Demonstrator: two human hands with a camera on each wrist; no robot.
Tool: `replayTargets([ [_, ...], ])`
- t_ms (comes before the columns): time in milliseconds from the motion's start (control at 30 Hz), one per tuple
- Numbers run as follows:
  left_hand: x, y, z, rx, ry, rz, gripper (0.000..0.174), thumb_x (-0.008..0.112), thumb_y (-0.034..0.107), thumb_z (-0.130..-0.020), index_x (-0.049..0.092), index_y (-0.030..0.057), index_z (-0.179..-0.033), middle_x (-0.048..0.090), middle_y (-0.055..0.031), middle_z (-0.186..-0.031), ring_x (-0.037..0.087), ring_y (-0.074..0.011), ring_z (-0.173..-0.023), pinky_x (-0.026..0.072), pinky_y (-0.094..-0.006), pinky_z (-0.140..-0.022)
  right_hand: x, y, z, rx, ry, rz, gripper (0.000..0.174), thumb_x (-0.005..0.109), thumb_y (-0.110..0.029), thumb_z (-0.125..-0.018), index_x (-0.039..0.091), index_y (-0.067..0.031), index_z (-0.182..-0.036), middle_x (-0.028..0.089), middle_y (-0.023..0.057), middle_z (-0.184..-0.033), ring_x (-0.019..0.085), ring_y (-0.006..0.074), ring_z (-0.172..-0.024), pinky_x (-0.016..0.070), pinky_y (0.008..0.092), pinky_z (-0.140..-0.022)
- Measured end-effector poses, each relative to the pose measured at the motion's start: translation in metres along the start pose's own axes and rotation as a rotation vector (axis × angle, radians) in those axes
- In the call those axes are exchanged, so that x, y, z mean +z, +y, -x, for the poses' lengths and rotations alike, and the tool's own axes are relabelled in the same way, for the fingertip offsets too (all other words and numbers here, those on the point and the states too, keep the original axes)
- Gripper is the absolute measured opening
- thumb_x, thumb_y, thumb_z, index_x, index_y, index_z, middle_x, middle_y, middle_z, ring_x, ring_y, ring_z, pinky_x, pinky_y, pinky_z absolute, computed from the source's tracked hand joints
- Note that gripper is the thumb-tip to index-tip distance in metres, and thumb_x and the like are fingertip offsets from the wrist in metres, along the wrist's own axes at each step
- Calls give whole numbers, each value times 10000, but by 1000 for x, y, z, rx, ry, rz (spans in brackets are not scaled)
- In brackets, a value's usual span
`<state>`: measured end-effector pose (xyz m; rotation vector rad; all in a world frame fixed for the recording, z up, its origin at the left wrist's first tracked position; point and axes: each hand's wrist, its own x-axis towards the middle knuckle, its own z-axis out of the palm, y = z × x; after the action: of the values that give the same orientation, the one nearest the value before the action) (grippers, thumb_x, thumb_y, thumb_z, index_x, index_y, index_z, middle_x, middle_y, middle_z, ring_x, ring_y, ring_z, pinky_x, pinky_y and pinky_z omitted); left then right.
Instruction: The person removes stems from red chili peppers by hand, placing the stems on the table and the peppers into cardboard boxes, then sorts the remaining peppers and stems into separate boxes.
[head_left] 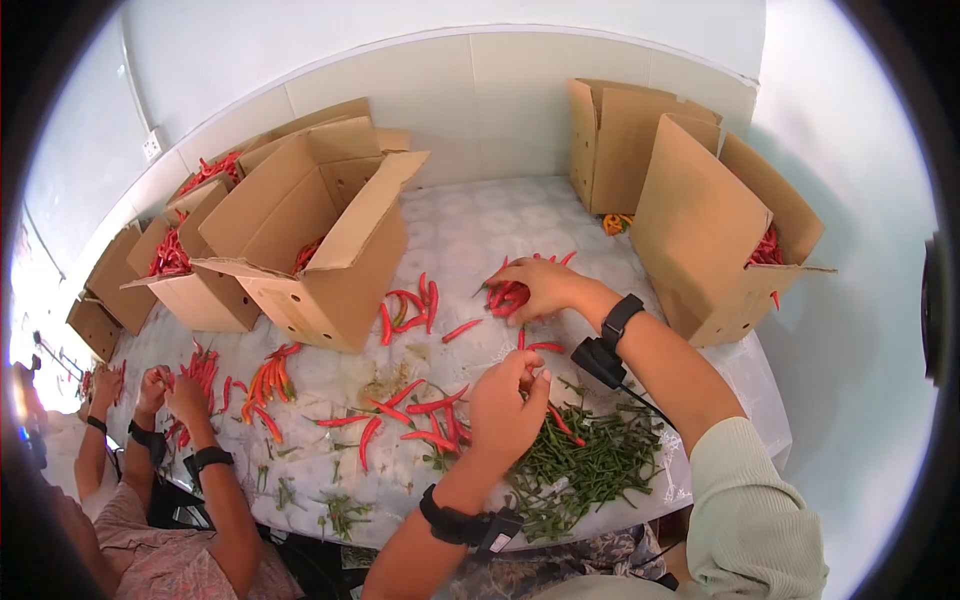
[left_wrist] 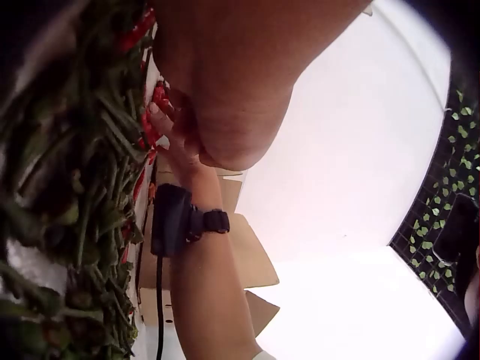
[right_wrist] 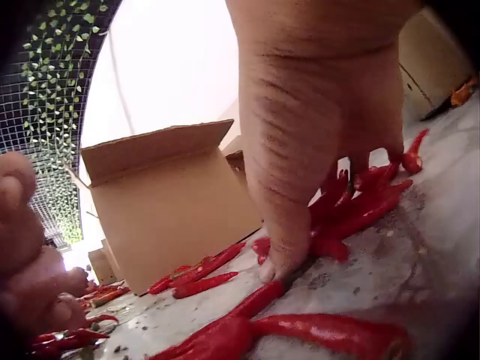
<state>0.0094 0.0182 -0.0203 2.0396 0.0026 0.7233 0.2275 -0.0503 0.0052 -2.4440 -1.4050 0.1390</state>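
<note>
My right hand [head_left: 545,288] reaches down onto a small heap of red chili peppers [head_left: 507,298] on the covered table. Its thumb and fingers curl round several of these chilies, the thumb tip down at the tabletop in the right wrist view. My left hand [head_left: 507,405] hovers with bent fingers nearer my body, above the edge of a pile of green chili stems [head_left: 590,465]. A bit of red shows at its fingertips; I cannot tell whether it pinches a chili. One red chili [head_left: 566,426] lies on the stems. Loose red chilies [head_left: 435,405] lie left of this hand.
Cardboard boxes stand at the left [head_left: 350,290] and right [head_left: 690,230], with red chilies inside. More chilies [head_left: 410,305] lie by the left box. Along the table at left, other people's hands [head_left: 185,400] work at chilies. An orange chili heap [head_left: 268,385] lies near them.
</note>
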Motion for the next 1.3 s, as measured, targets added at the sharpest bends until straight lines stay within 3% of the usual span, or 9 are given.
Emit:
replayTargets([
  [133, -2, 6, 1, -25, -34, -31, 143, 668, 140, -876, 631, 44, -974, 611, -45, -696, 570, -129, -636, 449, -277, -589, 10, 13, 11, -98, 113, -72, 514, 809, -328, -691, 691, -159, -1162, 663, 137, -1075, 595, 319, -1056, 485, 409, -881],
  [233, -6, 12, 0, -136, -73, 89, 137, 676, 139, -878, 637, 35, -958, 614, -27, -708, 563, -99, -652, 441, -263, -598, 0, 14, 44, -83, 0, -144, 344, 775, -299, -742, 730, -135, -1041, 676, 101, -989, 589, 311, -1054, 476, 411, -870],
  [333, -6, 15, 1, -147, -90, 130, 129, 679, 135, -881, 643, 28, -943, 619, -12, -731, 552, -76, -673, 431, -251, -601, -1, 12, 83, -42, 106, -141, 259, 762, -231, -765, 732, -103, -989, 661, 116, -1081, 587, 317, -1036, 463, 413, -886],
  [433, -5, 15, 2, -142, -116, 125, 126, 677, 128, -882, 644, 18, -935, 622, -11, -751, 547, -78, -679, 431, -249, -601, -3, -3, 120, -142, 444, 139, 206, 755, -211, -775, 735, -95, -944, 670, 98, -1040, 600, 295, -1019, 471, 404, -871],
  [533, -4, 12, 2, -153, -129, 124, 111, 672, 110, -892, 644, 15, -943, 613, -2, -756, 541, -72, -680, 431, -234, -614, 7, -7, 132, -200, 509, 85, 141, 760, -184, -749, 721, -121, -869, 673, 67, -940, 623, 270, -966, 498, 400, -780],
  [733, -4, 13, 2, -194, -85, 145, 82, 667, 81, -908, 630, 15, -938, 588, 16, -754, 526, -57, -684, 433, -217, -646, -4, -12, 150, 108, 314, -182, 159, 749, -85, -750, 667, -70, -885, 677, 87, -932, 622, 298, -921, 493, 391, -796],
  [833, -4, 16, 3, -175, -71, 198, 89, 667, 85, -910, 623, 12, -938, 583, 17, -755, 524, -56, -694, 435, -219, -654, -2, -4, 154, 13, 572, -181, 157, 732, -124, -757, 655, -78, -887, 667, 97, -843, 621, 311, -876, 494, 419, -740],
  [1067, -7, 12, -2, 79, 41, -202, 99, 704, 38, -799, 649, 27, -881, 577, -103, -894, 577, -245, -853, 461, -335, -778, 24, -21, 135, -18, 495, -38, 187, 734, -159, -769, 639, -54, -891, 648, 126, -855, 617, 325, -840, 493, 421, -735],
  [1300, -3, 19, 1, -29, -23, -78, 102, 715, 31, -793, 641, 37, -863, 603, -69, -910, 573, -209, -889, 437, -321, -841, 6, -7, 149, 180, 591, -320, 199, 704, -129, -777, 628, -51, -943, 612, 138, -897, 622, 350, -833, 497, 429, -726],
])
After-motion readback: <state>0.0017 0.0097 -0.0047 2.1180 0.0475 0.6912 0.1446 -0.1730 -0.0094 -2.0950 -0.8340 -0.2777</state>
